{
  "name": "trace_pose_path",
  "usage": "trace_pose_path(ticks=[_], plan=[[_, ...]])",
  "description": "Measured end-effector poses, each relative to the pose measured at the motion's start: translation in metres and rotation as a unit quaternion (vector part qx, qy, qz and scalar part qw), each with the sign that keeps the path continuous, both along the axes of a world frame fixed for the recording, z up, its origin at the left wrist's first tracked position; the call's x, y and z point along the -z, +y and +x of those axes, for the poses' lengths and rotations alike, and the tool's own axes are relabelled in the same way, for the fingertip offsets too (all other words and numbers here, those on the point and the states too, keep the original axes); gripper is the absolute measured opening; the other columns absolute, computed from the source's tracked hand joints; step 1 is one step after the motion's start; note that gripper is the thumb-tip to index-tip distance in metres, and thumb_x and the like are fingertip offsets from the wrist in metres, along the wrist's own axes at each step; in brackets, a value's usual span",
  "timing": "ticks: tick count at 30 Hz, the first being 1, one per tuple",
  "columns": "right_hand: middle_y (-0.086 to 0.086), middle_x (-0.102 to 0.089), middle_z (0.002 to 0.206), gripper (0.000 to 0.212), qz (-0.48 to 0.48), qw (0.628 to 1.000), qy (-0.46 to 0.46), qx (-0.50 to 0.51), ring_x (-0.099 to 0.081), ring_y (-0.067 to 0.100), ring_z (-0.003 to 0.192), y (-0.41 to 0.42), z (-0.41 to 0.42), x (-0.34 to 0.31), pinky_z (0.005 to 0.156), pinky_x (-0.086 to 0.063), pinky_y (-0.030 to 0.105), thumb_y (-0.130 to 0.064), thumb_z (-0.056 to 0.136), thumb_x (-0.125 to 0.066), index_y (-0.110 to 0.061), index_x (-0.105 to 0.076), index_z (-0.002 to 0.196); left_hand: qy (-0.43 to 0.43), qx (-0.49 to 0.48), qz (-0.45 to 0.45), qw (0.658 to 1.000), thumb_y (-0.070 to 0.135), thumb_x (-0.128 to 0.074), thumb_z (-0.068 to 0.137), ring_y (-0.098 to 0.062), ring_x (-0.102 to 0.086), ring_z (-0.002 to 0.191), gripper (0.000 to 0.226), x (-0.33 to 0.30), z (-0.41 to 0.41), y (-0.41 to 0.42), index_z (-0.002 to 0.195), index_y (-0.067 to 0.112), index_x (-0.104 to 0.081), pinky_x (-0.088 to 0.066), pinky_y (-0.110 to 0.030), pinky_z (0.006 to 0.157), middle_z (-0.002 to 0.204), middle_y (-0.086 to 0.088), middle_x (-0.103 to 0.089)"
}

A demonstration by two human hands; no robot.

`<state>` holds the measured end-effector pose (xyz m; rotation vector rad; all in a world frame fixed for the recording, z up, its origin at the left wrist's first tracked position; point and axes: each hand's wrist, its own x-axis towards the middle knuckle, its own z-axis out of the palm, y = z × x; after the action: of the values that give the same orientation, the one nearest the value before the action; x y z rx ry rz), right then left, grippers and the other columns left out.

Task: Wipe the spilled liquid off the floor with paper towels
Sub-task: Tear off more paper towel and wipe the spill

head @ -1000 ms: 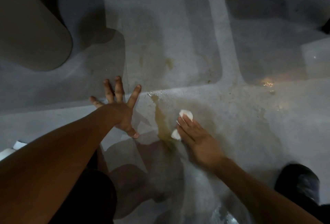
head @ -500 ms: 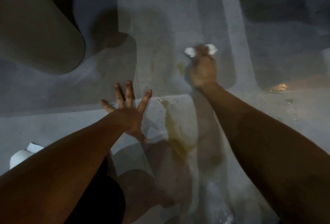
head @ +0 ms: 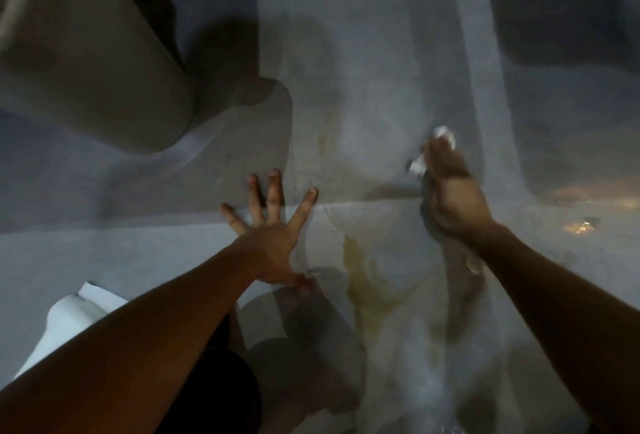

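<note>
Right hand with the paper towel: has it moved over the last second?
Yes. The right hand with the paper towel went from the yellow spill beside the braced left hand to farther tiles.

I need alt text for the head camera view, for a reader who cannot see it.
A right hand presses a crumpled paper towel on a dim grey floor, beyond a yellowish spill. The left hand rests flat on the floor with fingers spread, and a white paper roll lies at lower left.

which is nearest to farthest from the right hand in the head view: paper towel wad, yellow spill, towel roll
From the right hand:
1. Wad, under its fingers, poking out ahead.
2. Yellow spill, below and left, between the hands.
3. Towel roll, far left, behind the left forearm.
</note>
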<state>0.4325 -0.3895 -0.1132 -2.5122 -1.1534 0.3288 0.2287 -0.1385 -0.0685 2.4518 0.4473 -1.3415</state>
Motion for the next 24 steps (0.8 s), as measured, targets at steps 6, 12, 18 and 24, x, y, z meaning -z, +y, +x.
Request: trace_pose_path(ticks=[6, 12, 18, 24], plan=[[0.028, -0.026, 0.160, 0.057, 0.003, 0.982, 0.033, 0.187, -0.022, 0.043, 0.150, 0.146, 0.031, -0.001, 0.122, -0.019, 0.047, -0.004, 0.095, -0.045, 0.006, -0.036, 0.150, -0.011, -0.002, -0.007, 1.000, 0.078, -0.084, 0.051, -0.049, 0.057, 0.124, 0.163, 0.003, -0.002, 0.001, 0.132, 0.046, 0.054, 0.017, -0.087, 0.098, 0.134, -0.013, 0.068], [0.032, -0.036, 0.153, 0.055, 0.059, 0.984, -0.010, -0.167, -0.030, 0.047, 0.146, 0.170, -0.056, 0.015, 0.123, -0.019, 0.053, 0.002, 0.090, -0.044, 0.007, -0.044, 0.145, -0.114, -0.038, 0.018, 0.993, 0.092, -0.072, 0.047, -0.030, 0.045, 0.144, 0.166, 0.007, -0.032, 0.017, 0.147, 0.029, 0.045, 0.014, -0.067, 0.118, 0.155, -0.002, 0.052], [0.016, -0.026, 0.164, 0.054, -0.041, 0.944, -0.011, -0.327, -0.020, 0.031, 0.154, -0.010, -0.081, 0.003, 0.122, -0.025, 0.051, -0.012, 0.100, -0.044, -0.008, -0.038, 0.154, -0.121, -0.017, 0.053, 0.991, 0.097, -0.067, 0.040, -0.034, 0.039, 0.147, 0.169, 0.006, -0.031, 0.036, 0.149, 0.027, 0.041, 0.009, -0.070, 0.118, 0.155, -0.009, 0.050], [0.029, -0.025, 0.160, 0.059, -0.037, 0.999, 0.008, -0.027, -0.020, 0.045, 0.151, -0.050, 0.007, -0.008, 0.119, -0.024, 0.061, -0.025, 0.096, -0.039, 0.004, -0.042, 0.148, -0.095, -0.019, 0.044, 0.994, 0.096, -0.070, 0.040, -0.034, 0.045, 0.143, 0.170, 0.001, -0.024, 0.034, 0.146, 0.029, 0.045, 0.010, -0.076, 0.114, 0.148, -0.006, 0.058]])
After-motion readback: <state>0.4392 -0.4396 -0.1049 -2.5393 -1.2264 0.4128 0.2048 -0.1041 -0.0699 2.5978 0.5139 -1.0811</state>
